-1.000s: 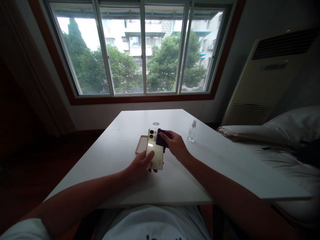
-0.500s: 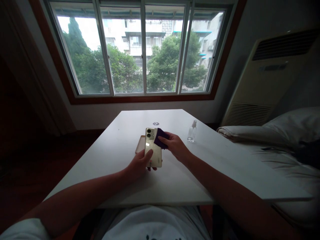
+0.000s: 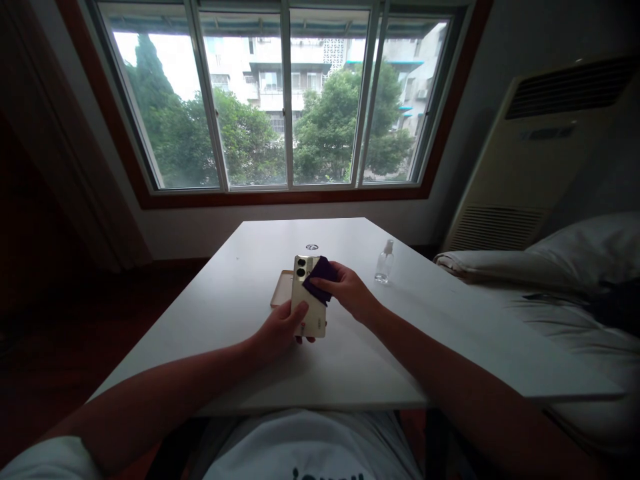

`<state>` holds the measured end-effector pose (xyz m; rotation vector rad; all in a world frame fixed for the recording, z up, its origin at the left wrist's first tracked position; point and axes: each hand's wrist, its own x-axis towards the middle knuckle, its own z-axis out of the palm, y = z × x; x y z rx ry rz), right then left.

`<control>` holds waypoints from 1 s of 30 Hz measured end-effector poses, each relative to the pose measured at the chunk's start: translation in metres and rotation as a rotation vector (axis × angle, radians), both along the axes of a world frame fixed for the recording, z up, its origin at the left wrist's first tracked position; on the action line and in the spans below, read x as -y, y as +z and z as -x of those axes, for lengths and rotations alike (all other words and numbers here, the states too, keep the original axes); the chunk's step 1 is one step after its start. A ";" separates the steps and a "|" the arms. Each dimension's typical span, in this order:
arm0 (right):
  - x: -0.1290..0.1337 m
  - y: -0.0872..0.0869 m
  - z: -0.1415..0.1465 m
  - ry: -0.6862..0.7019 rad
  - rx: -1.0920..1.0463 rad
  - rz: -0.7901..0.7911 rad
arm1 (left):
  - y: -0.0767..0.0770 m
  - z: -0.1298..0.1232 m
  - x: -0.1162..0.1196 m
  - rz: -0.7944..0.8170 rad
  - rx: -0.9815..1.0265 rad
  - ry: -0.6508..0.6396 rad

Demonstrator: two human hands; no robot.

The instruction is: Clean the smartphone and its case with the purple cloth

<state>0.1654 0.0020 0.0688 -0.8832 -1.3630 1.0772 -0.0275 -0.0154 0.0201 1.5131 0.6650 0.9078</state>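
Observation:
My left hand (image 3: 281, 325) grips the lower part of a pale gold smartphone (image 3: 314, 321), its thumb across the back and fingertips showing below. The phone's back and camera lenses face me. In my right hand (image 3: 350, 288) a folded dark purple cloth (image 3: 320, 275) is pinched, and it lies against the phone's back just under the cameras. Part of the phone is covered by the cloth. Behind the phone, a pinkish-beige phone case (image 3: 282, 289) rests on the table, partly hidden.
A clear spray bottle (image 3: 384, 263) stands on the white table (image 3: 240, 280), right of my hands. Farther back lies a small dark ring-shaped thing (image 3: 312, 247). Bedding (image 3: 530, 280) is at the right, beside a floor-standing air conditioner (image 3: 530, 147).
The cloth in my right hand has shifted slightly left and down across the phone's back. My left hand and the phone have moved a little to the right.

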 end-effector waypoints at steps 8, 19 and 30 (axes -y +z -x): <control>0.001 -0.002 0.003 -0.061 0.069 -0.087 | -0.001 0.000 -0.001 0.010 -0.024 -0.018; 0.008 0.003 0.003 -0.173 0.230 -0.167 | -0.007 0.000 -0.005 -0.003 -0.048 -0.048; 0.003 -0.004 0.003 0.003 0.074 -0.213 | -0.007 0.001 -0.005 -0.003 -0.043 -0.022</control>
